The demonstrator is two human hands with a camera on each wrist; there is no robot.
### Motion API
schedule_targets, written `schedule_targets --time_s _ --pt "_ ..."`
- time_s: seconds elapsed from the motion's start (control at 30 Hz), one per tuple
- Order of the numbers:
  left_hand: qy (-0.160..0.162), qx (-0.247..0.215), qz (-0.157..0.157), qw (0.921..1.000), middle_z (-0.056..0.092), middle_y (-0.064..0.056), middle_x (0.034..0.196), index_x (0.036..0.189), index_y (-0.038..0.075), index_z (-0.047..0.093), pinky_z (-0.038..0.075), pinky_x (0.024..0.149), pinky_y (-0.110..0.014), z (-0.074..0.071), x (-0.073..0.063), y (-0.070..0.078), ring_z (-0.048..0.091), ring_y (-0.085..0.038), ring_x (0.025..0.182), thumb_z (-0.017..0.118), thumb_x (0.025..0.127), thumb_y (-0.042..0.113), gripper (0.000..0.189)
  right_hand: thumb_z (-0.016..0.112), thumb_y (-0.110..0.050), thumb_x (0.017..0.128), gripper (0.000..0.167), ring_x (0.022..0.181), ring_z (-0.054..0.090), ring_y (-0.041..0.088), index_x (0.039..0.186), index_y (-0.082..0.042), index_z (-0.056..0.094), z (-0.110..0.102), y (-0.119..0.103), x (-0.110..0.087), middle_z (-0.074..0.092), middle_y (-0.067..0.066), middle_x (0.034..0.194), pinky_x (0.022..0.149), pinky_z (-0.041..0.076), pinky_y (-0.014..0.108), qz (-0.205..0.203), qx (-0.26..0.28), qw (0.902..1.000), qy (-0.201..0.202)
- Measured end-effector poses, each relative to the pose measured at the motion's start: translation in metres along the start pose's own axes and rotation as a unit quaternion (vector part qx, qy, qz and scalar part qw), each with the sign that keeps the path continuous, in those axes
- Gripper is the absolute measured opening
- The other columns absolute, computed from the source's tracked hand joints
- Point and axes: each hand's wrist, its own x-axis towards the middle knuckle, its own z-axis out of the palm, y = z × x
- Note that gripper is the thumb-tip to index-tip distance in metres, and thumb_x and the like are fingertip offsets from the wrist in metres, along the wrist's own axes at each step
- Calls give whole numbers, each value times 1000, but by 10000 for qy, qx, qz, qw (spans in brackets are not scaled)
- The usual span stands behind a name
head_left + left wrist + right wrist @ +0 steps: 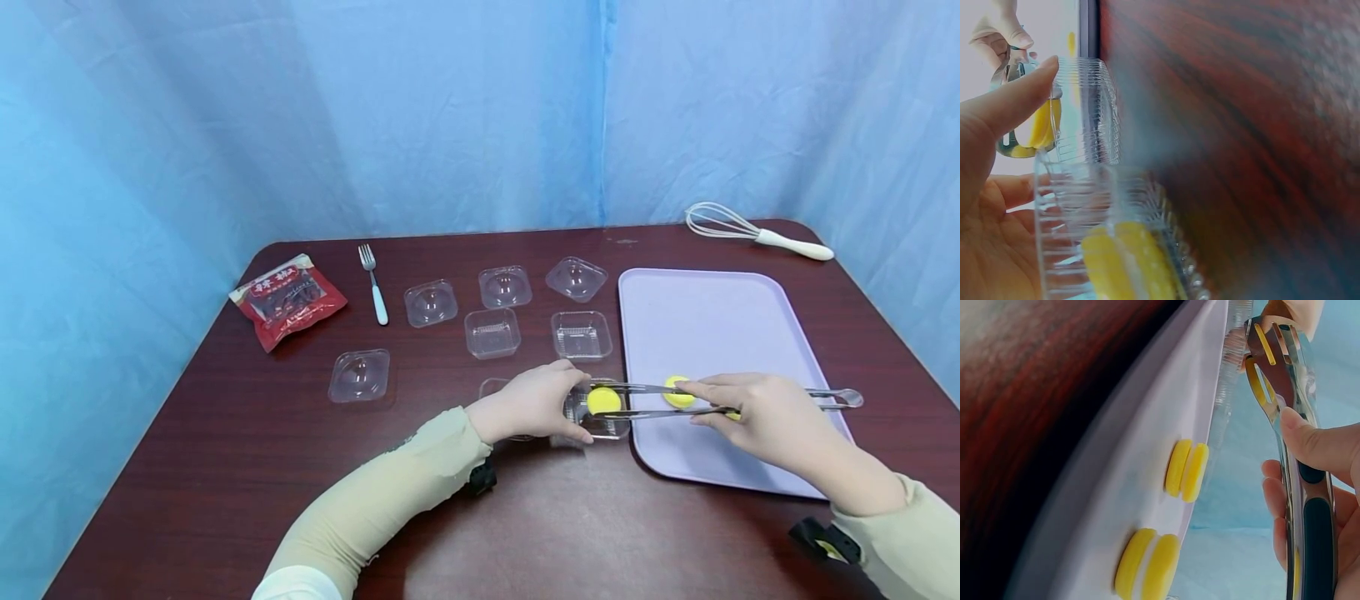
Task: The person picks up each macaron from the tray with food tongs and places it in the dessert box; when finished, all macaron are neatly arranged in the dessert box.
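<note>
My right hand (765,417) grips metal tongs (648,389), whose tips pinch a yellow macaron (603,402) over a clear plastic box (615,430). Around that box's left side my left hand (534,404) curls, thumb at the near side and fingers at the far side. Whether the macaron touches the box floor I cannot tell. Another clear box (1072,215), mostly hidden under my left hand in the head view, has a yellow macaron (1129,259) inside. Two more yellow macarons, one nearer (1147,565) and one farther (1186,470), sit on the lilac tray (697,325).
Behind my hands stand two clear boxes, a left one (492,335) and a right one (582,336). Several domed clear lids (431,303) lie farther back and left. A fork (378,300) and red food packet (292,300) lie left; a whisk (780,240) lies back right.
</note>
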Motion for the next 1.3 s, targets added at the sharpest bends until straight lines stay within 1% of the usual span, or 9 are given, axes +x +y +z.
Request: schedule_targets --time_s 0.1,0.13,0.23,0.3,0.5,0.77,1.13,1.23,1.3 --pt "14 -19 -12 10000 58 1 121 132 9 54 45 92 -20 0 0 0 57 -8 105 79 72 46 74 42 -59 87 61 69 70 20 99 -11 76 1 1 0 74 4 83 54 49 26 6 -16 10000 -53" --pt "13 -24 -19 10000 58 1 122 132 9 54 45 92 -20 0 -1 0 57 -9 105 79 72 46 74 52 -56 86 53 70 70 20 99 -11 76 1 1 0 74 4 84 54 49 26 6 -21 10000 -70" --pt "3 -15 -34 10000 58 0 122 132 9 54 45 93 -21 0 -1 1 57 -9 107 79 72 46 75 79 -34 72 36 71 70 20 100 -11 76 1 1 0 74 4 84 55 50 28 7 -47 9999 -106" --pt "-7 -15 -48 10000 58 0 122 133 9 53 45 93 -21 0 -1 1 57 -9 107 79 72 46 75 85 -20 61 40 71 70 21 100 -11 76 1 0 -1 74 4 85 56 50 29 28 -86 9999 -127" --pt "-1 -54 -65 10000 58 -1 122 133 9 53 45 94 -22 -1 -1 1 57 -10 108 79 72 46 76 86 -8 49 52 70 70 21 100 -11 76 2 0 -1 74 4 85 54 49 29 135 -138 9997 -141" --pt "10 -6 -51 10000 58 -1 123 133 9 53 45 94 -21 -1 -2 2 57 -10 111 79 72 46 76 87 -9 51 51 70 69 21 101 -11 75 0 1 -1 74 5 85 54 48 25 188 -100 9997 -77" --pt "20 -7 -26 10000 58 0 121 132 9 53 45 94 -21 -1 0 -1 57 -9 109 79 72 46 76 86 -8 49 53 71 70 23 101 -11 75 0 1 0 74 6 84 55 51 33 262 -202 9994 -86" --pt "34 -29 -5 10000 58 0 120 132 9 54 45 93 -21 0 0 -1 57 -9 107 79 72 46 75 86 -19 61 43 71 70 22 101 -11 75 0 1 1 74 5 84 57 52 34 184 -145 9997 -82" --pt "58 -40 21 10000 58 1 119 132 9 54 45 92 -20 0 -1 -2 57 -9 106 80 71 46 75 75 -40 77 38 72 70 22 101 -11 76 1 1 1 74 4 84 57 51 33 106 -87 9999 -46"
